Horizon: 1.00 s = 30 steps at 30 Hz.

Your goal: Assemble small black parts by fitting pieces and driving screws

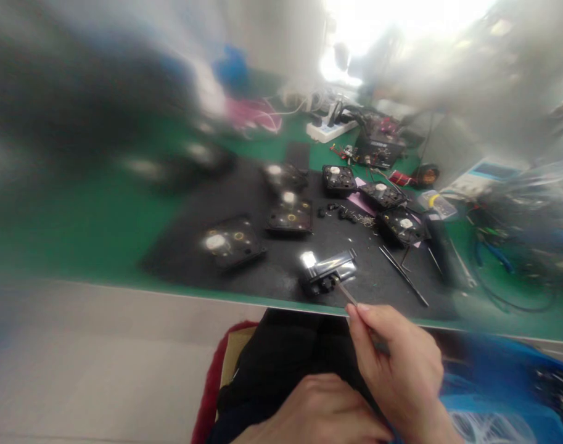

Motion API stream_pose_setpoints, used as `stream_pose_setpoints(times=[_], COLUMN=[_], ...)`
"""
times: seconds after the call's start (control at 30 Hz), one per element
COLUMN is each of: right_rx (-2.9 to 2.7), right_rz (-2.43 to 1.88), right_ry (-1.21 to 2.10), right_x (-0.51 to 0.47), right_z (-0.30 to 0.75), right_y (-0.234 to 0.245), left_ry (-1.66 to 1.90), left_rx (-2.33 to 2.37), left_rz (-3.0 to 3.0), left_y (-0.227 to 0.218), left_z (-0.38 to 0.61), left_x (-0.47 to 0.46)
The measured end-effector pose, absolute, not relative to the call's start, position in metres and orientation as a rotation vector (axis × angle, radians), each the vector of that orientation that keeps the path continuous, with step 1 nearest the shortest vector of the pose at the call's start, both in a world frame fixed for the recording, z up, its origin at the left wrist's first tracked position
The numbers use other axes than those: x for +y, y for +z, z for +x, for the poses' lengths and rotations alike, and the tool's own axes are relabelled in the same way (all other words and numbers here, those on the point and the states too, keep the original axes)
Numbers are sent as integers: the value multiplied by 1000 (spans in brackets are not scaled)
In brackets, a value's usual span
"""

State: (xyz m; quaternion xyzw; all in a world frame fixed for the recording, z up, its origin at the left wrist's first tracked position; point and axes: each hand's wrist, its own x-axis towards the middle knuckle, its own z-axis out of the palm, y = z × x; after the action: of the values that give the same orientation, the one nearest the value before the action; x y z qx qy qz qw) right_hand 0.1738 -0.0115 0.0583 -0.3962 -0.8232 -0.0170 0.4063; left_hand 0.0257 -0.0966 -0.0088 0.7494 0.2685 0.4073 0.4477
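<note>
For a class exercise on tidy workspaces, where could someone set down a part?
The black mat looks bare between the front-left housing and the shiny-topped unit. The green table's front, left of the mat, looks bare too, though blurred. Crowded: the mat's right side, with three housings, metal bits and a rod.

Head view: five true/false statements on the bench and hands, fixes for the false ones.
1. The right hand pinches a slim metal tool. True.
2. A shiny black housing lies at the tool's tip. True.
3. The housing lies on a bright red surface. False: it lies on a black mat.
4. The left hand is beside the power strip. False: it is low in the picture, near the right hand.
5. The power strip is white. True.
</note>
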Motion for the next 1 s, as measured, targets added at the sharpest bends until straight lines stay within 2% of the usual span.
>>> stream_pose_setpoints(times=[0.13, 0.23, 0.5, 1.0], right_rx=[-2092, -2084, -2113, -2292], right_rz=[-976, -969, -1109, -1065], right_ry=[-32, -19, 84, -83], right_x=[-12, -14, -25, 6], right_z=[175, 176, 192, 176], right_y=[48, 42, 67, 103], left_ry=[1523, 1613, 1668, 1707], left_rx=[1241, 1524, 1532, 1364], left_rz=[1923, 1907, 1891, 1876], left_y=[19, 30, 5, -3], left_z=[1, -3, 8, 0], left_x=[-76, -50, -13, -13])
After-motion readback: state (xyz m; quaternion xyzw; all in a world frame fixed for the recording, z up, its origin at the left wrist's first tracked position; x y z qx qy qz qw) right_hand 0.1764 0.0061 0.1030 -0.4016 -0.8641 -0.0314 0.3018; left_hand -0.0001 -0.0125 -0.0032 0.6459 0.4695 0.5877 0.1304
